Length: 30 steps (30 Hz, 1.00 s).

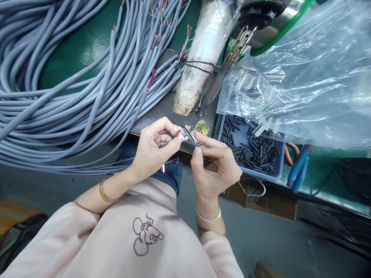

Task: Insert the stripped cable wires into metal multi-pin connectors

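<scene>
Between thumb and fingers, my left hand [158, 144] pinches the stripped end of a grey cable, whose thin coloured wires [179, 133] stick out. My right hand [213, 164] is closed on a small metal connector [190, 135] with a row of pins. The wire tips reach up to the connector's pin side; whether they touch it I cannot tell. Just beyond the connector stands the tip of a soldering iron [199, 112], mounted at a slant. A crumpled yellow scrap [203, 127] lies beside it.
A big bundle of grey cables [95, 100] covers the left of the bench. A wrapped white roll [199, 54] stands behind the hands. At right are a blue tray [278, 170] of short black tubes, a plastic bag [307, 77] with connectors, and blue-handled pliers [298, 170].
</scene>
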{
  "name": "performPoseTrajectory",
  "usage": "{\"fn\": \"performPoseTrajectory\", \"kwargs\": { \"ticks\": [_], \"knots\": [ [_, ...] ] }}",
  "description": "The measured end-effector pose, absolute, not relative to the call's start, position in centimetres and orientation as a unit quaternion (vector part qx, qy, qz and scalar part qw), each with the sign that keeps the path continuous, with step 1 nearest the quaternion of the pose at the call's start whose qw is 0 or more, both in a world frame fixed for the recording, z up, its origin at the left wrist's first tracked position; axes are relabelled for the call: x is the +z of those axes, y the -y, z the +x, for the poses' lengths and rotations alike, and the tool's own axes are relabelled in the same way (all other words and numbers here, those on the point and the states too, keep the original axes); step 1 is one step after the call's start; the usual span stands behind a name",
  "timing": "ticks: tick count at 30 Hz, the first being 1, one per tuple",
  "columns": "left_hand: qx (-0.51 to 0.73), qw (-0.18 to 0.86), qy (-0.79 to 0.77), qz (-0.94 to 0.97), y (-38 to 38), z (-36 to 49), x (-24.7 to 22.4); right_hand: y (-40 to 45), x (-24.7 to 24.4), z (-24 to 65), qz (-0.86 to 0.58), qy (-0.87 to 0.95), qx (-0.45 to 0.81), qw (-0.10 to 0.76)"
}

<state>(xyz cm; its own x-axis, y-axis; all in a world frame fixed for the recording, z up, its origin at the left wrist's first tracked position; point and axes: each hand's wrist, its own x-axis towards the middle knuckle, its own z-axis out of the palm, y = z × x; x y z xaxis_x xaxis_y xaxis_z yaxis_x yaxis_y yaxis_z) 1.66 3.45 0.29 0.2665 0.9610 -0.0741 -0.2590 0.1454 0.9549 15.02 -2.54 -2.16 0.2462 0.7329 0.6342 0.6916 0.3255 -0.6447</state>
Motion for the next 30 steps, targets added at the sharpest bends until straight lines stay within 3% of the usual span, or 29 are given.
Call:
{"fn": "performPoseTrajectory", "kwargs": {
  "ticks": [30],
  "knots": [
    [0.477,0.628,-0.374,0.488,-4.3,1.7,0.8,1.4,-0.8,15.3,-0.562,0.639,-0.027,0.525]
  ]
}}
